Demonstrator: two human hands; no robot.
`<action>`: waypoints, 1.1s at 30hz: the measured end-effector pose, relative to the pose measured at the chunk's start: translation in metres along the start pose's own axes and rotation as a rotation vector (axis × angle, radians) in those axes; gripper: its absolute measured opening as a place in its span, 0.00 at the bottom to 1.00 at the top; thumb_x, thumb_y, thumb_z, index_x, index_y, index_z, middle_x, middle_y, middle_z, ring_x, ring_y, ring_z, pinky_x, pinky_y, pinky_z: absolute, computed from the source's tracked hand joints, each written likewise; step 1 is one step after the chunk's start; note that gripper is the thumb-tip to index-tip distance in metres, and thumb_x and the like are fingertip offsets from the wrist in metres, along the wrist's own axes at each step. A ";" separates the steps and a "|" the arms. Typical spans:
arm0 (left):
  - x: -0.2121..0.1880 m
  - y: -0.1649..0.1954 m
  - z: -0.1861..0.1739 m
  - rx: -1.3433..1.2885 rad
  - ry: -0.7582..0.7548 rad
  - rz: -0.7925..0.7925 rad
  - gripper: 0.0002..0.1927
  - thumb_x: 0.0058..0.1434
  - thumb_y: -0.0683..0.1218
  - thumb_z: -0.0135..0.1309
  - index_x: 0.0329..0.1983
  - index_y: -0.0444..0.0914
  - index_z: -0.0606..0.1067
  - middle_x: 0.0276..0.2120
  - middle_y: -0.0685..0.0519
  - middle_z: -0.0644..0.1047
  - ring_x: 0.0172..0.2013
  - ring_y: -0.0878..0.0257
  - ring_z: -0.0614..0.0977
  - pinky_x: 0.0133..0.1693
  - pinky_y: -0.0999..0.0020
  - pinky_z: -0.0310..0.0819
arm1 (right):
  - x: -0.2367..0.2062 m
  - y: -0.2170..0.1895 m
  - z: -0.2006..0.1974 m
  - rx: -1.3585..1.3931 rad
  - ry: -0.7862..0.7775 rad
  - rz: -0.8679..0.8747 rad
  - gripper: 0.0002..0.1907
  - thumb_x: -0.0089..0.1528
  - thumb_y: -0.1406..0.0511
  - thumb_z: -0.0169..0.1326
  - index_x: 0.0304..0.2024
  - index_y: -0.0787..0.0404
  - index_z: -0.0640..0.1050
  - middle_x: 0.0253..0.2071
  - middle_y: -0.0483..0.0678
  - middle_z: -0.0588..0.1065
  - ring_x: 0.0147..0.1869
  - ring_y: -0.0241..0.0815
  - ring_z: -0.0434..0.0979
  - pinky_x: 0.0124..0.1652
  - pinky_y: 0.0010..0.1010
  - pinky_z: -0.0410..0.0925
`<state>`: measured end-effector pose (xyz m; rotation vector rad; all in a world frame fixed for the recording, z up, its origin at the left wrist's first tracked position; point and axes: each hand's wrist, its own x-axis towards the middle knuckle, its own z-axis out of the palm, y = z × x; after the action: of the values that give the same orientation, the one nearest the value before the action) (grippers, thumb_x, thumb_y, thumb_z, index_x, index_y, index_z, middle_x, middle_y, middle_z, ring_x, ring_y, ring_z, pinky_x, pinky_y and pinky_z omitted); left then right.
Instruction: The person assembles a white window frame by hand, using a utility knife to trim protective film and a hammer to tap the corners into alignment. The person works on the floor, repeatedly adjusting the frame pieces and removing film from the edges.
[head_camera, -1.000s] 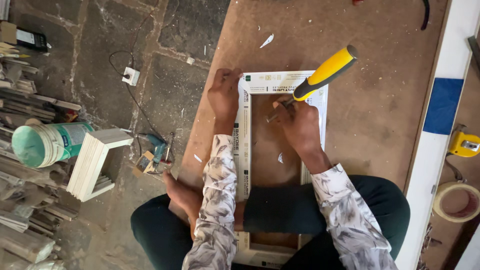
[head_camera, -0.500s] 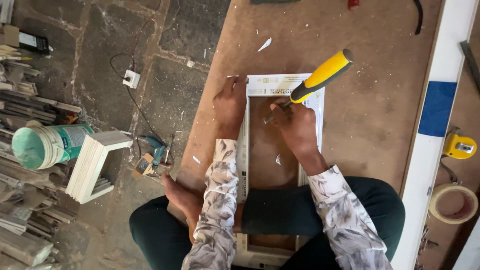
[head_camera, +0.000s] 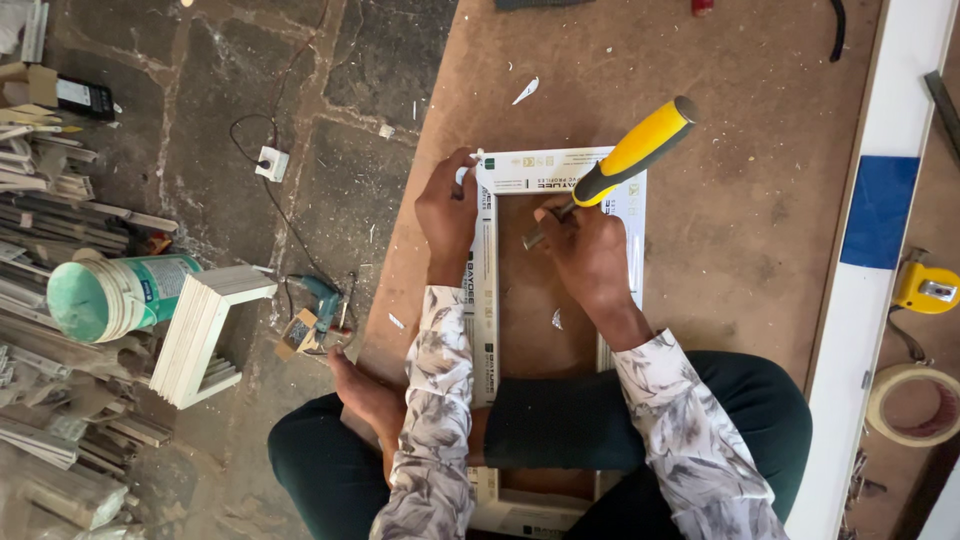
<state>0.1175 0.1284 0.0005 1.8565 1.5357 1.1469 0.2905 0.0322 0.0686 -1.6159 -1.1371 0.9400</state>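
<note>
A white rectangular frame lies flat on a brown board in front of me. My left hand presses on the frame's far left corner, fingers curled over its outer edge. My right hand grips a chisel with a yellow and black handle low on its metal shaft, the blade pointing down-left inside the frame near the far rail. I sit cross-legged, and the frame's near end is hidden under my legs.
Left on the stone floor: a green-lidded bucket, a stack of white frames, a small power drill, a socket with cable and piled strips. Right: a white and blue plank, yellow tape measure, tape roll.
My left hand has slid from on top of the far left corner to its outer edge. The chisel stays in my right hand, shifted slightly within the frame.
</note>
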 end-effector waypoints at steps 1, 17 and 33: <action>0.000 0.001 -0.001 0.019 -0.001 0.007 0.14 0.64 0.36 0.59 0.52 0.41 0.79 0.41 0.54 0.83 0.25 0.67 0.78 0.29 0.71 0.75 | 0.000 -0.001 0.000 0.015 -0.005 0.011 0.07 0.64 0.69 0.60 0.42 0.68 0.77 0.27 0.52 0.81 0.28 0.39 0.84 0.27 0.27 0.72; 0.004 -0.019 0.008 0.336 0.032 0.173 0.08 0.66 0.42 0.59 0.47 0.46 0.79 0.49 0.56 0.79 0.37 0.56 0.85 0.36 0.59 0.80 | 0.000 -0.001 0.001 -0.010 -0.003 0.001 0.06 0.64 0.70 0.60 0.41 0.67 0.78 0.28 0.51 0.81 0.30 0.40 0.85 0.29 0.28 0.73; 0.008 -0.011 0.007 0.439 -0.119 0.159 0.10 0.63 0.43 0.55 0.47 0.45 0.78 0.53 0.51 0.72 0.41 0.49 0.84 0.37 0.53 0.81 | -0.001 -0.003 0.002 -0.009 -0.022 0.041 0.06 0.64 0.69 0.60 0.41 0.68 0.78 0.29 0.52 0.81 0.30 0.39 0.85 0.30 0.27 0.74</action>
<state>0.1170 0.1396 -0.0094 2.3211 1.6955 0.7860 0.2876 0.0324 0.0711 -1.6458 -1.1282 0.9826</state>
